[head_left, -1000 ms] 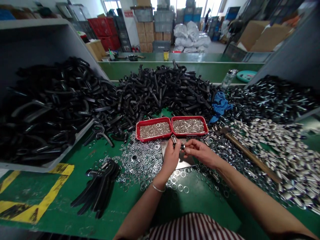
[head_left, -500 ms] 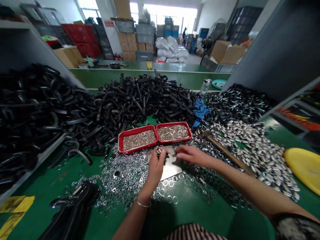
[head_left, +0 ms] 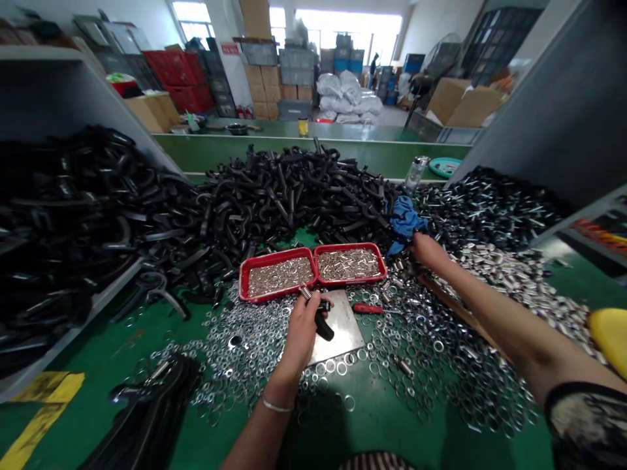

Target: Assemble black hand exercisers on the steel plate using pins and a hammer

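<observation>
My left hand point(head_left: 304, 325) is closed around a black curved handle piece point(head_left: 323, 326) with a shiny metal cylinder point(head_left: 305, 292) at its top, over a flat metal plate point(head_left: 345, 326). My right hand point(head_left: 430, 253) is stretched to the far right, at the edge of a crumpled blue cloth point(head_left: 405, 219); its fingers are mostly hidden, so whether it grips anything does not show. A red-handled screwdriver point(head_left: 367, 308) lies at the plate's right edge. Two red trays point(head_left: 277, 296) of small metal parts stand behind the plate.
Black curved pieces point(head_left: 279, 189) are heaped across the back and left. Metal rings point(head_left: 245, 352) are scattered around the plate. Metal cylinders point(head_left: 509, 267) and a wooden-handled hammer point(head_left: 460, 313) lie right, near a yellow plate point(head_left: 610, 336). A clear bottle point(head_left: 416, 173) stands behind the cloth.
My right hand has moved from beside the plate away to the right, up to the blue cloth. The screwdriver now shows where that hand was. More of the black piece in my left hand is visible.
</observation>
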{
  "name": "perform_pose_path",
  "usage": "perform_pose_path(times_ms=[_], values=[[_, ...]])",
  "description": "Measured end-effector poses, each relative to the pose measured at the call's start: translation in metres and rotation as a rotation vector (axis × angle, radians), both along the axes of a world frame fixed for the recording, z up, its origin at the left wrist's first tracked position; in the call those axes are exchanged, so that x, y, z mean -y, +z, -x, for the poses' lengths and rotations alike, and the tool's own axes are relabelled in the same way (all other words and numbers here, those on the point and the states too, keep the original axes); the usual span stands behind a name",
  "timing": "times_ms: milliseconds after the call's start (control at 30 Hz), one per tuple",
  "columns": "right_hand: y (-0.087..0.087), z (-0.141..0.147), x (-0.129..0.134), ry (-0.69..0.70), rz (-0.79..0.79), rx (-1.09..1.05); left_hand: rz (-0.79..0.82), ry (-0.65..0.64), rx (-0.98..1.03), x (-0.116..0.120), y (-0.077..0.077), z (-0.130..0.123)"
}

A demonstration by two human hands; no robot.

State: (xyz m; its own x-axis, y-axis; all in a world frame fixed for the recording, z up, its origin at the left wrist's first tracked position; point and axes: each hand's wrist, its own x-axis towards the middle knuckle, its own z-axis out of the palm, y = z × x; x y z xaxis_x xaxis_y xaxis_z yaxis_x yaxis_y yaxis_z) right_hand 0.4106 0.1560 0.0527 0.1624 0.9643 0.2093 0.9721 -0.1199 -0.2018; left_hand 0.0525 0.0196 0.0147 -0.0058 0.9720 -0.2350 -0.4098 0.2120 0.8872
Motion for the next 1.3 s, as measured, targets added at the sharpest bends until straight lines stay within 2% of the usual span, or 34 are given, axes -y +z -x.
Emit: perform_pose_path(times_ms=[100, 167, 233, 300, 367, 433, 600, 800, 933, 1000, 1067, 1100, 1200, 1233, 1267, 1300], values=[[0.007, 0.02, 0.027, -0.003, -0.041, -0.066, 0.05, 0.049, 0.161, -0.003, 0.003, -0.001], [0.01, 0.053, 0.058, 0.091, -0.019, -0.233, 0.057, 0.053, 0.204, -0.004, 0.003, -0.003], [0.01, 0.1, 0.095, 0.325, 0.092, -0.776, 0.056, 0.047, 0.211, -0.002, 0.005, -0.007], [0.009, 0.147, 0.126, 0.435, 0.141, -1.131, 0.047, 0.037, 0.216, 0.001, 0.008, -0.011], [0.008, 0.182, 0.144, 0.468, 0.161, -1.233, 0.021, 0.019, 0.218, 0.005, 0.011, -0.013], [0.007, 0.2, 0.151, 0.474, 0.127, -1.154, -0.011, 0.002, 0.197, 0.008, 0.013, -0.013], [0.007, 0.197, 0.151, 0.595, 0.047, -0.704, -0.08, 0.024, 0.0, 0.007, 0.014, -0.002], [0.013, 0.187, 0.145, 0.786, 0.042, -0.589, -0.214, -0.099, -0.198, 0.009, 0.022, 0.006], [0.012, 0.197, 0.139, 0.587, 0.325, -0.816, -0.328, -0.025, -0.472, 0.009, 0.025, 0.005], [0.01, 0.203, 0.14, 0.521, 0.415, -0.911, -0.373, 0.01, -0.58, 0.008, 0.024, 0.007], [0.008, 0.206, 0.142, 0.528, 0.489, -1.01, -0.44, -0.019, -0.616, 0.006, 0.023, 0.012], [0.007, 0.206, 0.143, 0.545, 0.576, -1.087, -0.481, -0.051, -0.612, 0.005, 0.023, 0.014], [0.008, 0.203, 0.144, 0.59, 0.958, -1.279, -0.546, -0.127, -0.605, 0.003, 0.023, 0.021], [0.01, 0.202, 0.144, 0.593, 1.01, -1.259, -0.529, -0.127, -0.608, 0.002, 0.023, 0.022], [0.011, 0.201, 0.143, 0.593, 0.979, -1.181, -0.495, -0.12, -0.61, 0.001, 0.022, 0.022], [0.012, 0.2, 0.142, 0.588, 0.865, -1.061, -0.455, -0.113, -0.608, 0.001, 0.021, 0.022]])
